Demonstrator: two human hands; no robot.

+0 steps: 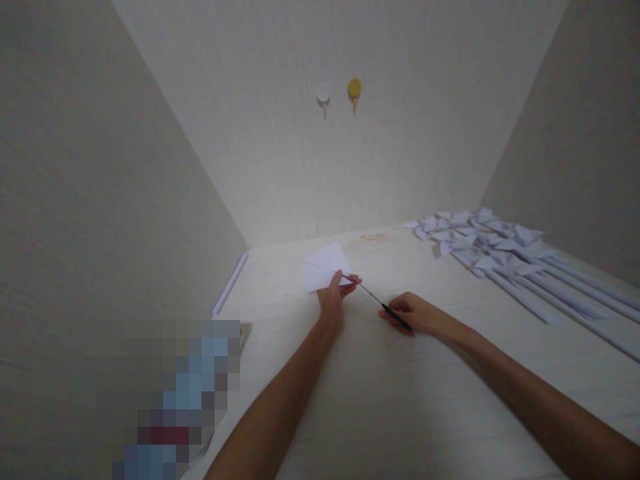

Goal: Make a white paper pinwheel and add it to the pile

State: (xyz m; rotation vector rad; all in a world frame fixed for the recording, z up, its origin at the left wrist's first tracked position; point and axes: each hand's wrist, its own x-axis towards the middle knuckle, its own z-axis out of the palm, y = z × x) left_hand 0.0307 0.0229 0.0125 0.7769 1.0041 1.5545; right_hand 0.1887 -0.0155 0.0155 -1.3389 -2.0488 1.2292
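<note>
My left hand (pixel 334 297) pinches a square white paper sheet (pixel 324 267) by its lower right corner, holding it over the pale tabletop. Fine slit lines run in from the paper's edge. My right hand (pixel 407 313) is closed around the black handle of a pair of scissors (pixel 399 318). Their thin blades point up and left, with the tips at the paper corner by my left fingers. Whether the blades are apart is too small to tell.
Several white paper pinwheels (pixel 480 240) with rolled paper sticks (pixel 575 300) lie in a pile on the right. Another white stick (pixel 230 283) lies along the left edge. A white hook (pixel 323 93) and a yellow hook (pixel 355 88) are on the back wall. Pixelation covers the lower left.
</note>
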